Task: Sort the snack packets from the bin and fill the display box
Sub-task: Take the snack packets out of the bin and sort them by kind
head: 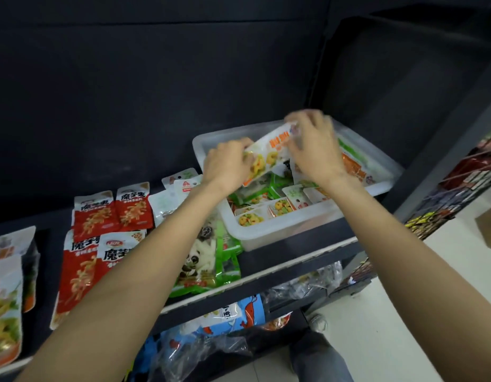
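A white snack packet [269, 153] with yellow ring pictures and orange print is held tilted above the translucent white bin [280, 230]. My left hand [228, 164] pinches its lower left end. My right hand [313, 150] grips its upper right end with curled fingers. The bin sits on the dark shelf [288, 268] and holds several more packets, green, white and orange [354, 169]. Left of the bin, sorted packets lie on the shelf: red ones [112, 213], panda ones [200, 260] and white ones [167, 202].
At the far left edge lie more yellow-ring packets [4, 307]. A lower shelf holds blue bags [239, 315] and clear plastic wrapping [200, 351]. A dark wall backs the shelf. Product racks [464, 183] stand at right, over a pale floor [404, 312].
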Demonstrator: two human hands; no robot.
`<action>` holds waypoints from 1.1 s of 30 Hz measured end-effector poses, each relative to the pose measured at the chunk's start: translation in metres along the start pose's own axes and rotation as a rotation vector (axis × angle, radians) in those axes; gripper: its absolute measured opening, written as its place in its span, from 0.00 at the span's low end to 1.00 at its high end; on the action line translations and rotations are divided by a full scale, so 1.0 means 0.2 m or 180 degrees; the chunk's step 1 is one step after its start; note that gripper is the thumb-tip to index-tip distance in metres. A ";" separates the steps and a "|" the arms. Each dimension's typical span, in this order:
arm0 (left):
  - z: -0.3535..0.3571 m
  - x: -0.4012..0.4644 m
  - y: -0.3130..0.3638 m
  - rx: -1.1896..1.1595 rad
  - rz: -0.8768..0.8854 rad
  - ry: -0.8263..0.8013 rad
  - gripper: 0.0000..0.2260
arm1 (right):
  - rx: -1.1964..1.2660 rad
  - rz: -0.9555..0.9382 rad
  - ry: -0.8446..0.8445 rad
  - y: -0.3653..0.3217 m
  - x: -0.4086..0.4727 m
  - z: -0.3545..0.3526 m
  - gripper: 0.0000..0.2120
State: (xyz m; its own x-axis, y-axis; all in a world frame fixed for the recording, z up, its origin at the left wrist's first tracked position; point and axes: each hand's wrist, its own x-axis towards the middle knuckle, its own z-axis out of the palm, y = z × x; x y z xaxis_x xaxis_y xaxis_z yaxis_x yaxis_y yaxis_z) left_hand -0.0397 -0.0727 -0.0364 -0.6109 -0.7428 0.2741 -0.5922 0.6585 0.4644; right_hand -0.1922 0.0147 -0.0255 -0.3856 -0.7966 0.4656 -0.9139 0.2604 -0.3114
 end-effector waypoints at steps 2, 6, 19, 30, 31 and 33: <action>-0.08 -0.08 -0.03 -0.0704 -0.0191 0.0499 0.07 | 0.0502 0.0122 0.0568 -0.08 -0.07 -0.06 0.21; -0.22 -0.28 -0.14 -0.1844 -0.0526 0.0801 0.05 | 0.1562 0.0446 0.0400 -0.29 -0.17 -0.11 0.20; -0.59 -1.18 -0.76 -0.0533 -0.1195 0.1006 0.21 | 0.2857 0.0492 -0.1485 -1.29 -0.64 0.37 0.28; -0.68 -1.53 -1.06 0.0602 -0.1379 0.0087 0.15 | 0.0178 -0.1555 -0.1429 -1.77 -0.84 0.68 0.17; -0.67 -1.54 -1.07 0.0651 -0.1366 0.0067 0.15 | 0.0059 -0.1697 -0.1388 -1.77 -0.84 0.68 0.17; -0.66 -1.53 -1.07 0.0775 -0.1351 0.0051 0.16 | -0.0033 -0.1883 -0.1530 -1.75 -0.84 0.69 0.18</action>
State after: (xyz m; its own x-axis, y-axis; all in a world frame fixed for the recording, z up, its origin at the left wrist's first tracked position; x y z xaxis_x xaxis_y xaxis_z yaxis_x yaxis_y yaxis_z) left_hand 0.3440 -0.0016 -0.1084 -0.2818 -0.9523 0.1171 -0.8940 0.3049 0.3282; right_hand 0.2088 -0.0181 -0.1083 0.2642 -0.9543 0.1398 -0.9531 -0.2805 -0.1135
